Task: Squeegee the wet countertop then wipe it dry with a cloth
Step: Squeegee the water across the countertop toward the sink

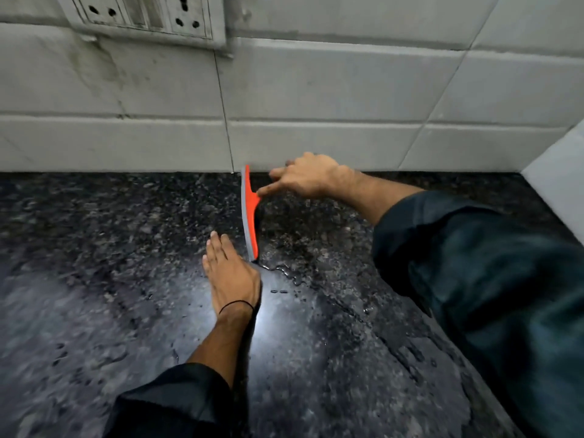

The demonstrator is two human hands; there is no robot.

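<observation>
An orange squeegee (249, 207) with a grey rubber blade stands on edge on the black speckled granite countertop (110, 248), its far tip against the wall. My right hand (308, 178) grips its handle from the right side. My left hand (229, 273) lies flat on the counter with fingers together, just left of the blade's near end, holding nothing. A trail of water (294, 276) and streaks lie on the stone right of the blade's near end. No cloth is in view.
A white tiled wall (316, 99) runs along the back of the counter, with a switch and socket plate (142, 14) at upper left. A white side wall (559, 175) closes the right end. A light glare (275, 317) shines on the counter.
</observation>
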